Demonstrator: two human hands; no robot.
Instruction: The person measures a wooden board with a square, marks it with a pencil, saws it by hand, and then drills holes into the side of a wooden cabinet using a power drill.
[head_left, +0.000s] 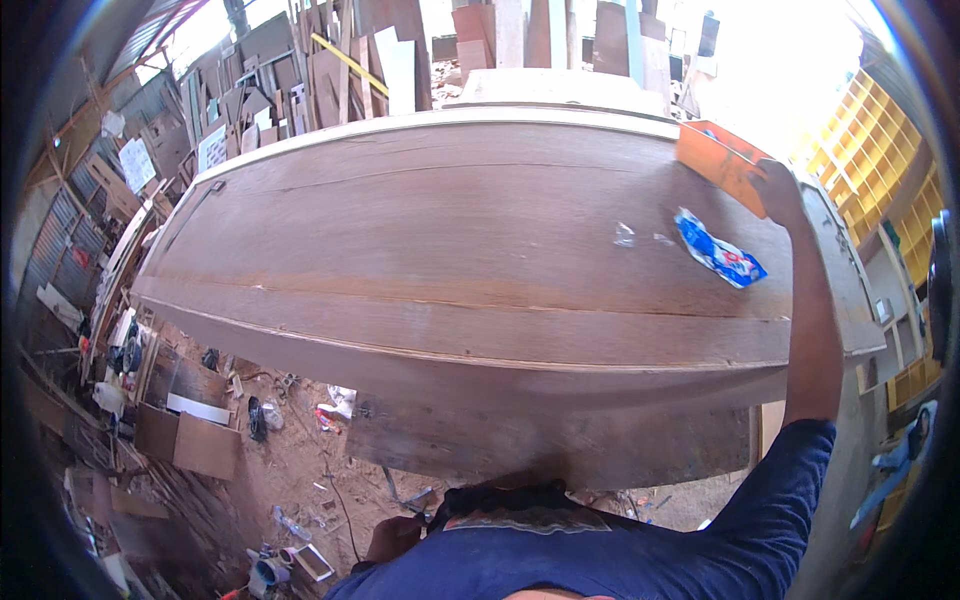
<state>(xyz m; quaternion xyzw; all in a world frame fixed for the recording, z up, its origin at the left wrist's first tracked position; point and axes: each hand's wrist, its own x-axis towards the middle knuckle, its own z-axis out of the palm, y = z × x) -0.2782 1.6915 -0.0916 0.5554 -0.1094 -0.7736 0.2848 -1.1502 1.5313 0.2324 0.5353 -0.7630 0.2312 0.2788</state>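
My right arm stretches over the wooden workbench [450, 230] to its far right corner. There my right hand [778, 192] is closed on the near end of an orange box [715, 160], open at the top. Something blue shows inside the box, too small to name. On the bench, nearer to me, lies a crumpled blue and white packet [718, 250]. Small shiny plastic scraps [624, 235] are to its left. My left hand [393, 538] hangs low beside my body, off the bench; its fingers are too dark to make out.
Wooden boards [345, 70] lean in a row behind the bench. A yellow rack of square compartments [870, 130] stands at the right. Cardboard [207, 443], a bottle [290, 522] and scraps litter the floor at the lower left. A board [550, 440] extends below the bench's front edge.
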